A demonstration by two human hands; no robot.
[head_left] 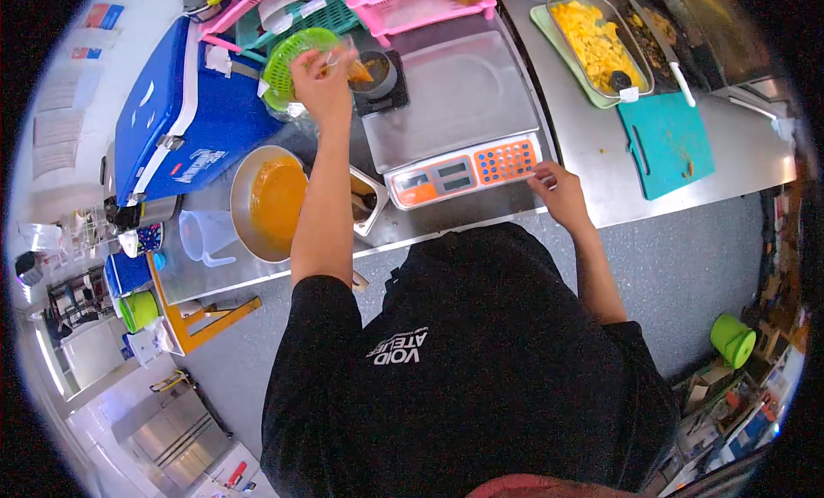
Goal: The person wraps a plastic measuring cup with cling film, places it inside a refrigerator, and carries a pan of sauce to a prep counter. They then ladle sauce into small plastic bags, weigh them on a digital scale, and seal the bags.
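Note:
Raised over the green plastic basket [278, 73], my left hand [324, 86] pinches a small clear plastic bag [362, 72] with orange contents. Just beyond the bag is a dark round container [381, 80] on a black square base. My right hand [559, 190] is at the front right corner of the digital scale [463, 173], its fingertips beside the orange keypad and nothing seen in them. I cannot tell whether they touch it. The scale's metal platform [450, 92] holds nothing.
A pan of orange sauce [273, 199], a clear jug [205, 234] and a blue cooler [193, 125] stand left. Pink racks [418, 15] are behind. To the right are a tray of yellow pieces [595, 41], a knife [673, 67] and a teal cutting board [669, 144].

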